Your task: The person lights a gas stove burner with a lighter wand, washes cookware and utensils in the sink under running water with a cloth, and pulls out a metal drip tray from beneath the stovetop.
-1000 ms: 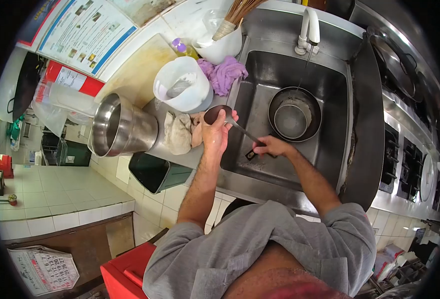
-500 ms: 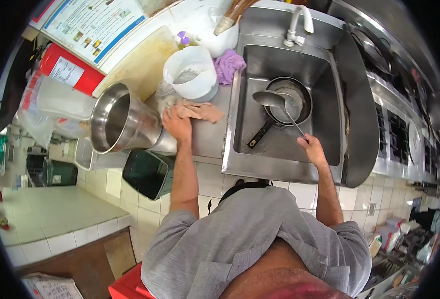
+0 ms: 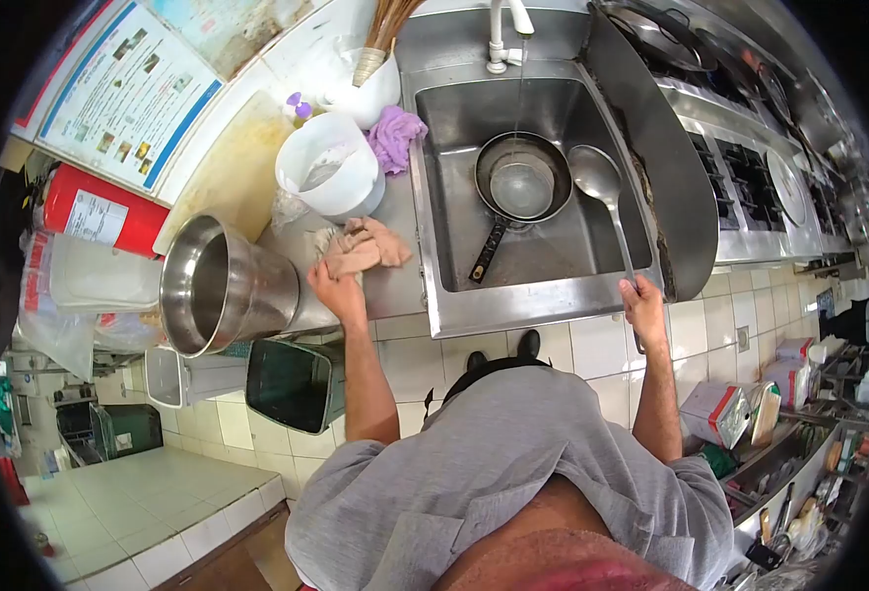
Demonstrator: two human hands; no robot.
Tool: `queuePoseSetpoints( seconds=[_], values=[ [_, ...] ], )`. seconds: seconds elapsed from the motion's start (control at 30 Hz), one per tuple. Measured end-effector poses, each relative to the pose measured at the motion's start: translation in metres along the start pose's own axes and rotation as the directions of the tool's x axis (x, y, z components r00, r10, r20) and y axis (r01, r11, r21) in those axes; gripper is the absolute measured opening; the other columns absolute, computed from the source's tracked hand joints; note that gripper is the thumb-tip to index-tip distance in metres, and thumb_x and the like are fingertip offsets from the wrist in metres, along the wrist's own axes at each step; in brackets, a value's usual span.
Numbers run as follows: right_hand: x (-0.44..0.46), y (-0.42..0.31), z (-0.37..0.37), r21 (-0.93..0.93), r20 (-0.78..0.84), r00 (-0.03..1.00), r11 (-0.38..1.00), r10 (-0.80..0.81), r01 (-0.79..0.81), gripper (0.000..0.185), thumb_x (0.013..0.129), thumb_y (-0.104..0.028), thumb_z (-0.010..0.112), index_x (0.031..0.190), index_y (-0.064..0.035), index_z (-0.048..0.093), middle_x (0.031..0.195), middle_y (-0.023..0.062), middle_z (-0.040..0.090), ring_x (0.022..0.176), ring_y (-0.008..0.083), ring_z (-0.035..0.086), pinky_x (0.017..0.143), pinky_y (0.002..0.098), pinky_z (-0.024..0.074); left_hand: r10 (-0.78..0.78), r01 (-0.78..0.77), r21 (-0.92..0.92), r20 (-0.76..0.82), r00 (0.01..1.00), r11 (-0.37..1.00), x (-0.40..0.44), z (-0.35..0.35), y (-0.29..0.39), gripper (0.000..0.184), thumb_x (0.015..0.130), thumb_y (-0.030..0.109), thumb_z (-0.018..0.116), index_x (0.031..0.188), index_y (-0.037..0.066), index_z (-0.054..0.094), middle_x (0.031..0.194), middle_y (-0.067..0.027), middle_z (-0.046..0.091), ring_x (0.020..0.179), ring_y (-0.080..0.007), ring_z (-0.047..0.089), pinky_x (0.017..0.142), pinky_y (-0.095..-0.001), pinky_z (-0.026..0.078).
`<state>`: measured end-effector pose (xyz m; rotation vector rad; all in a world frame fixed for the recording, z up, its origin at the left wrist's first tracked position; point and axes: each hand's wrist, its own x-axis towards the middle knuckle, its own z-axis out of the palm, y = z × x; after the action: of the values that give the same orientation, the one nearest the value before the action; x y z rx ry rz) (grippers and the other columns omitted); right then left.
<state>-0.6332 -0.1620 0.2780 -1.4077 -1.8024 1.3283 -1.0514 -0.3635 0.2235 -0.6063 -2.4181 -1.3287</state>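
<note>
My right hand [image 3: 642, 303] is closed round the long handle of a metal ladle [image 3: 597, 175], whose bowl hangs over the right side of the sink [image 3: 434, 295]. Beside the bowl, a black frying pan [image 3: 486, 241] lies in the basin with its handle towards me. A round, pale metal piece or shallow pool of water shows inside the pan; I cannot tell which. Water runs from the tap [image 3: 509, 30] into it. On the counter left of the sink, my left hand [image 3: 338, 294] has its fingers closed at the near edge of a crumpled peach cloth [image 3: 370, 248].
Along the counter stand a tall steel pot [image 3: 282, 286], a white tub [image 3: 351, 182] and a purple cloth [image 3: 393, 138]. Below is a dark green bin [image 3: 275, 389]. A raised steel side panel [image 3: 686, 197] separates the sink from the stove [image 3: 745, 177].
The ladle has moved from above the pan to its right, and my right hand has drawn back towards the sink's front edge. Running water now shows plainly. My view has shifted.
</note>
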Motion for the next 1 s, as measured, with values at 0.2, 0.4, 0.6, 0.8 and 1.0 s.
queuePoseSetpoints(
  seconds=[0.2,0.4,0.6,0.8,1.0],
  values=[
    [-0.005,-0.014,-0.021,0.231,-0.047,0.996,0.971,0.079,-0.066,0.027,0.084,-0.024,0.055,0.067,-0.0068,0.045,0.047,-0.0038,0.035,0.039,0.0046,0.032,0.034,0.0214,0.0266,-0.159,0.653,-0.736,0.633,0.757,0.181,-0.024,0.028,0.084,0.024,0.076,0.005,0.047,0.098,0.001,0.053,0.095,-0.0092,0.056,0.083,-0.0212,0.057,0.074,-0.0319,0.048],
    [-0.012,-0.024,-0.051,0.281,-0.062,0.998,0.959,-0.017,0.034,0.026,0.084,-0.024,0.056,0.067,-0.0071,0.045,0.047,-0.0042,0.035,0.039,0.0038,0.031,0.034,0.0208,0.0244,0.071,0.683,-0.698,0.687,0.724,-0.216,0.028,0.135,0.145,0.029,0.081,0.019,0.045,0.105,0.005,0.051,0.102,-0.0085,0.056,0.093,-0.0237,0.056,0.08,-0.0367,0.047],
    [-0.046,-0.013,-0.094,0.243,-0.221,0.975,0.968,-0.01,0.065,0.021,0.084,-0.023,0.056,0.072,-0.0072,0.05,0.047,-0.0057,0.034,0.038,0.0029,0.028,0.035,0.0196,0.0215,-0.182,0.179,-0.946,0.233,0.955,-0.271,0.134,0.253,0.135,0.035,0.081,0.032,0.042,0.104,0.008,0.051,0.102,-0.0088,0.054,0.092,-0.0237,0.055,0.073,-0.0382,0.049],
    [-0.079,0.006,-0.113,0.332,-0.396,0.904,0.943,0.161,-0.022,0.021,0.085,-0.022,0.055,0.071,-0.0088,0.047,0.052,-0.0043,0.038,0.04,0.0032,0.03,0.035,0.0186,0.022,-0.587,0.231,-0.651,0.755,0.293,-0.723,0.133,0.269,0.161,0.051,0.074,0.042,0.047,0.119,0.017,0.045,0.122,0.0058,0.046,0.102,-0.0169,0.05,0.082,-0.0406,0.041],
    [-0.126,0.046,-0.124,0.404,-0.553,0.771,0.911,0.317,-0.085,0.022,0.084,-0.023,0.054,0.07,-0.008,0.046,0.051,-0.0035,0.038,0.037,0.0042,0.03,0.033,0.0199,0.0217,-0.638,0.194,-0.782,0.602,0.481,-0.592,0.189,0.281,0.08,0.047,0.074,0.038,0.05,0.115,0.014,0.045,0.117,0.0007,0.047,0.096,-0.0192,0.051,0.076,-0.039,0.043]
  ],
)
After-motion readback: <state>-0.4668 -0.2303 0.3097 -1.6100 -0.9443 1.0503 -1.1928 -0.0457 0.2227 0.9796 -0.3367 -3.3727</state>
